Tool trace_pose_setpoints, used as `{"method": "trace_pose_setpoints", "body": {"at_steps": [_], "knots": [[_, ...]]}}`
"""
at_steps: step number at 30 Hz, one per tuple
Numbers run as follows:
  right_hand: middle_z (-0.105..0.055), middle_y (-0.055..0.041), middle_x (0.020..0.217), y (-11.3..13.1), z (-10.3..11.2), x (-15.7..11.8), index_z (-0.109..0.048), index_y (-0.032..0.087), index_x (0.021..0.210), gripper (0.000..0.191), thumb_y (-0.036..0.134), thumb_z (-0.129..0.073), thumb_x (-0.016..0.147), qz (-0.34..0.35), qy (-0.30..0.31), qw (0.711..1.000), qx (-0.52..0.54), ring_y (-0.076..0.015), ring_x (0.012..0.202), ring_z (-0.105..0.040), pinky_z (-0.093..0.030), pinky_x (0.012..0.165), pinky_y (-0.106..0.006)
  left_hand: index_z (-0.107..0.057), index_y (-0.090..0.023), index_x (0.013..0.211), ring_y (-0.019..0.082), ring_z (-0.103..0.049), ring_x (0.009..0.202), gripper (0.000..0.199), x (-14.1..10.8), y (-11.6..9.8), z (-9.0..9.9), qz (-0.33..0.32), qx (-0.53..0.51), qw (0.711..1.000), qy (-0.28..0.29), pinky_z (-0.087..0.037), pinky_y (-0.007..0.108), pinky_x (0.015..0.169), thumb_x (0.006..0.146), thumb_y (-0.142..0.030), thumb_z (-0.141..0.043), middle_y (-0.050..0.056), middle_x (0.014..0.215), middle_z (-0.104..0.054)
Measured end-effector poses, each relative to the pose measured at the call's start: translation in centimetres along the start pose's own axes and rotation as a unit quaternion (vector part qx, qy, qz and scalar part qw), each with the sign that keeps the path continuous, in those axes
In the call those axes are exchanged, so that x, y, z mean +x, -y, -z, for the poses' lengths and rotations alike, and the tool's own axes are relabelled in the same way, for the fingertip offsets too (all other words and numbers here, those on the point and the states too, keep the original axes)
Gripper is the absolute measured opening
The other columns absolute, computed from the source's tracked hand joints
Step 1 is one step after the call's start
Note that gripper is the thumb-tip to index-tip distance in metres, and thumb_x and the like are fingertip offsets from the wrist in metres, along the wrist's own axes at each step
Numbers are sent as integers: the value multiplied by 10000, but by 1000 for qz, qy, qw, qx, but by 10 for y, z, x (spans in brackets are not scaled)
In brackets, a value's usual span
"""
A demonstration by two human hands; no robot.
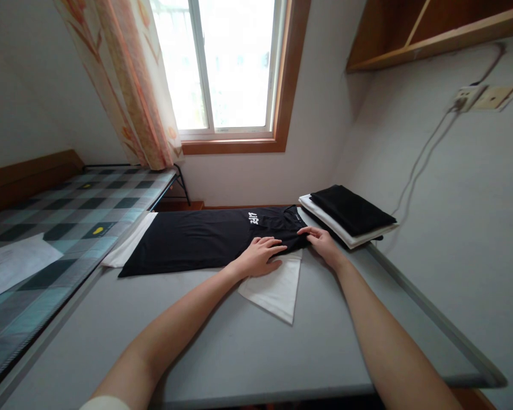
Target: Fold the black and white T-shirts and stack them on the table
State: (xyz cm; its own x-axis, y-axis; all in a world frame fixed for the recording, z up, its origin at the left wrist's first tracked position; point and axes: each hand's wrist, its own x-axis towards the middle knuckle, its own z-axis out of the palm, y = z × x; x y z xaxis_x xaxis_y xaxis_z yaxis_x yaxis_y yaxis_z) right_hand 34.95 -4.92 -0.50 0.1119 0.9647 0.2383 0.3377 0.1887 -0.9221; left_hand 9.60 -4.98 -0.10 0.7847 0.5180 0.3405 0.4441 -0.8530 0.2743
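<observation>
A black T-shirt (196, 239) with white lettering lies folded lengthwise on the table, its collar end to the right. From beneath it a white garment shows, with a sleeve (277, 290) sticking out toward me and a strip at the far left end. My left hand (263, 256) rests on the black cloth and the top of the white sleeve, fingers spread. At the collar end, my right hand (320, 242) pinches the edge of the black T-shirt between thumb and fingers. The cloth is bunched between the two hands.
Folded black and white clothes (350, 213) are stacked at the back right by the wall. The grey table (222, 353) has a raised right edge. A bed with a checked mattress (123, 188) adjoins on the left, a paper sheet (17, 265) on it. Cords hang from a socket (465, 99).
</observation>
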Motion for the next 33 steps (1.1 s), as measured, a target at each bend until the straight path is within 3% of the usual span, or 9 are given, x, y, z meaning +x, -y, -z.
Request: {"method": "trace_pose_setpoints", "body": {"at_steps": [7, 13, 21, 25, 28, 33], "knots": [[-752, -39, 883, 7, 10, -2, -783, 195, 894, 404, 172, -492, 615, 13, 81, 990, -117, -210, 783, -653, -505, 757, -318, -596, -305, 1310, 231, -487, 1289, 408, 0, 0, -1, -3, -9, 1000, -4, -309, 407, 1103, 911, -371, -543, 37, 1385, -570], [-735, -43, 938, 16, 13, -2, -778, 243, 818, 315, 117, -531, 670, 75, 82, 961, -253, -229, 900, -649, -460, 880, -351, -615, -280, 1290, 220, -512, 1262, 392, 0, 0, 0, -12, -20, 1000, -13, -327, 386, 1096, 909, -340, -546, 37, 1358, -593], [-695, -51, 1001, 37, 20, -9, -784, 250, 813, 260, 131, -567, 734, 54, 101, 917, -382, -222, 983, -620, -417, 906, -348, -574, -268, 1334, 217, -497, 1292, 439, 0, 0, 3, -20, -28, 999, -4, -323, 370, 1108, 903, -349, -544, 40, 1376, -581], [-706, -33, 1041, 44, 22, -13, -785, 257, 822, 288, 112, -570, 695, 2, 149, 902, -405, -230, 1020, -614, -414, 881, -322, -502, -258, 1398, 214, -479, 1320, 512, 0, 0, 5, -23, -36, 999, 20, -309, 375, 1114, 900, -365, -544, 50, 1385, -577], [-721, -43, 1010, 47, 21, -14, -773, 232, 842, 226, 193, -571, 748, -17, 180, 903, -390, -228, 966, -625, -429, 804, -299, -471, -247, 1423, 227, -444, 1355, 557, 0, 0, 6, -19, -34, 998, 41, -294, 393, 1121, 892, -392, -556, 63, 1408, -557], [-707, -55, 764, 40, 22, -12, -727, 180, 816, 271, 408, -579, 823, -45, 149, 929, -335, -183, 710, -609, -433, 649, -268, -531, -286, 1370, 230, -390, 1393, 499, 0, 0, 6, -31, -27, 997, 57, -265, 400, 1132, 911, -481, -527, 30, 1464, -499]]}}
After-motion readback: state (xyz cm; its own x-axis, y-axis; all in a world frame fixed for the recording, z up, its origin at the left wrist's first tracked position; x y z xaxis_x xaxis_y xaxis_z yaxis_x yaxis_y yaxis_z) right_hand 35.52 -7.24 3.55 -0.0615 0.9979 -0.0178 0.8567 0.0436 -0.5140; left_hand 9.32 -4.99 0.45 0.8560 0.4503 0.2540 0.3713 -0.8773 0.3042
